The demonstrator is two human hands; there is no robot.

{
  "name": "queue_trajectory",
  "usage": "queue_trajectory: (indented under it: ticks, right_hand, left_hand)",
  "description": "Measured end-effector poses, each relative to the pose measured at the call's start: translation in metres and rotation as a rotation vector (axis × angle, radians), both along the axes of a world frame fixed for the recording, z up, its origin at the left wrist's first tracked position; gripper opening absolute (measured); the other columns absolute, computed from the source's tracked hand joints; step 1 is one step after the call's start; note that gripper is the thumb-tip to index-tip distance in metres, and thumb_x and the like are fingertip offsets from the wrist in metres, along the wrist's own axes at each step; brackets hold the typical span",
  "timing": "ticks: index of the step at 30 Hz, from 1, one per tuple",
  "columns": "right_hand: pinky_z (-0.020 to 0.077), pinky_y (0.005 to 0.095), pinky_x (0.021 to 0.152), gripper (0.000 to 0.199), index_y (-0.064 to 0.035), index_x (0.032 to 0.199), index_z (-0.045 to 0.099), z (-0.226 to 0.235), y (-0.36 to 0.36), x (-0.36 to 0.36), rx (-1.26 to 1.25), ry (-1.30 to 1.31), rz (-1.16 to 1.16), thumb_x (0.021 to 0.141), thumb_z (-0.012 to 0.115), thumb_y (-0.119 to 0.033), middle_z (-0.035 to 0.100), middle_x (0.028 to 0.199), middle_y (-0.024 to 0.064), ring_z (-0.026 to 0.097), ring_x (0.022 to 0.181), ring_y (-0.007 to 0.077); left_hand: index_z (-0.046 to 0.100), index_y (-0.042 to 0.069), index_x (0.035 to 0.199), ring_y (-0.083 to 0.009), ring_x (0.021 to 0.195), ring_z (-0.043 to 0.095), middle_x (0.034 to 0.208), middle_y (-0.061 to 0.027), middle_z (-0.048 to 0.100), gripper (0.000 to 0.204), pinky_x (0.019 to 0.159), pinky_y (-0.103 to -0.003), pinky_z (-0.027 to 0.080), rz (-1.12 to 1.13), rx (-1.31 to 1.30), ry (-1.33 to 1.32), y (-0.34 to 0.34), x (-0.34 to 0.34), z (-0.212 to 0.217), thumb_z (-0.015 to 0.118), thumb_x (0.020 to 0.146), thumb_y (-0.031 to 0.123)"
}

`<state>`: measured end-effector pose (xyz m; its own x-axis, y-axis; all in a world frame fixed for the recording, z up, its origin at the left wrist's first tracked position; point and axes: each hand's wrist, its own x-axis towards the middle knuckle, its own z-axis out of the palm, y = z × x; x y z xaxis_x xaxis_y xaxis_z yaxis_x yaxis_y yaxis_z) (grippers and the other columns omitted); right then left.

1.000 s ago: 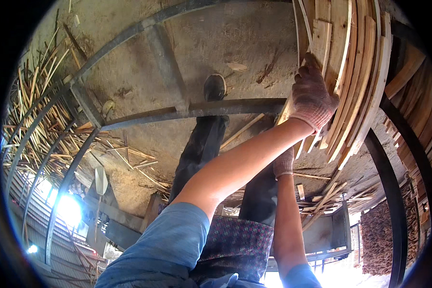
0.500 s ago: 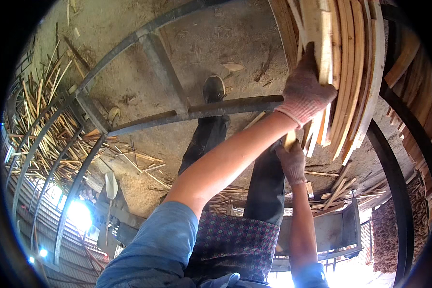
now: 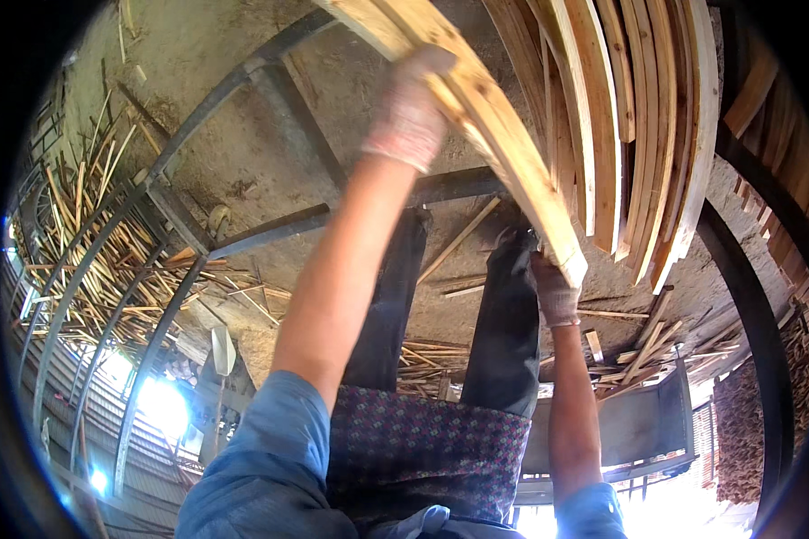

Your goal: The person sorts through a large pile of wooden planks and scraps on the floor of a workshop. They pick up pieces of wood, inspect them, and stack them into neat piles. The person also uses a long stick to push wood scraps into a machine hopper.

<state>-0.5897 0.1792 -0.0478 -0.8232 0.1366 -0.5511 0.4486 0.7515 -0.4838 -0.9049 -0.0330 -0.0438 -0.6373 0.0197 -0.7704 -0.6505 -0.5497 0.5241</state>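
Long pale wooden planks [image 3: 503,126], laid together side by side, slant from the top middle down toward the right. My left hand [image 3: 411,108], in a worn light glove and smeared by motion, is closed on their left edge near the far part. At the near end, my right hand [image 3: 555,292], gloved too, wraps round the planks from below; some of its fingers are hidden behind the wood. Just to the right, a stack of similar planks [image 3: 661,135] lies close beside the held ones.
A dark metal frame [image 3: 288,220] with crossbars spans the floor before my legs. Loose thin sticks [image 3: 81,234] are heaped at the left. More offcuts [image 3: 638,355] lie behind my right hand, and further stacked wood [image 3: 773,171] stands at the far right.
The planks in my hands have come away from the stack, swinging left at their far end. My left hand has moved left and farther out; my right hand stays at the near end.
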Motion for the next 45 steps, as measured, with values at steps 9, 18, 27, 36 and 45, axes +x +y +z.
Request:
queue_trajectory:
  ticks: [9, 18, 27, 36, 45]
  right_hand:
    - [0.0492, 0.0230, 0.061, 0.054, -0.0014, 0.133, 0.058, 0.064, 0.055, -0.057, -0.687, -0.569, -0.605, 0.086, 0.075, -0.023, 0.068, 0.094, 0.0014, 0.060, 0.074, 0.0071]
    - [0.0547, 0.0365, 0.075, 0.061, -0.0017, 0.129, 0.057, 0.103, 0.057, -0.061, -0.099, -0.317, -0.268, 0.075, 0.081, -0.020, 0.070, 0.096, 0.0187, 0.070, 0.086, 0.0252]
    - [0.0541, 0.0526, 0.074, 0.049, -0.0032, 0.117, 0.057, 0.056, 0.030, -0.085, -0.005, -0.361, -0.145, 0.084, 0.075, -0.034, 0.072, 0.091, 0.0224, 0.069, 0.090, 0.0428]
    - [0.0573, 0.0464, 0.076, 0.068, -0.0087, 0.137, 0.050, 0.067, 0.002, -0.092, 0.144, -0.251, -0.006, 0.084, 0.077, -0.042, 0.073, 0.103, 0.0161, 0.073, 0.087, 0.0361]
    - [0.0562, 0.0464, 0.084, 0.070, -0.0059, 0.135, 0.051, 0.070, 0.007, -0.219, 0.354, 0.350, -0.120, 0.082, 0.079, -0.043, 0.065, 0.115, 0.0220, 0.068, 0.101, 0.0381]
  left_hand:
    - [0.068, 0.007, 0.100, -0.0293, 0.099, 0.062, 0.113, -0.0130, 0.061, 0.026, 0.090, -0.043, 0.055, -0.218, -0.247, -0.073, 0.002, -0.022, -0.072, 0.075, 0.078, 0.018]
    - [0.067, 0.006, 0.118, -0.0360, 0.125, 0.057, 0.138, -0.0270, 0.054, 0.026, 0.105, -0.043, 0.047, -0.975, -0.572, 0.400, 0.009, -0.027, -0.092, 0.063, 0.094, 0.018]
    - [0.046, 0.012, 0.143, -0.0285, 0.123, 0.056, 0.133, -0.0111, 0.059, 0.046, 0.100, -0.050, 0.048, -0.333, -0.187, 0.194, 0.032, -0.012, -0.121, 0.053, 0.102, 0.032]
    - [0.039, 0.009, 0.150, -0.0287, 0.127, 0.054, 0.143, -0.0106, 0.054, 0.059, 0.108, -0.043, 0.045, -0.187, -0.192, -0.201, 0.010, -0.011, -0.100, 0.043, 0.106, 0.048]
    - [0.028, -0.001, 0.156, -0.0288, 0.142, 0.040, 0.155, -0.0153, 0.042, 0.091, 0.117, -0.039, 0.030, -0.472, -0.363, -0.094, 0.013, -0.005, -0.066, 0.063, 0.094, 0.056]
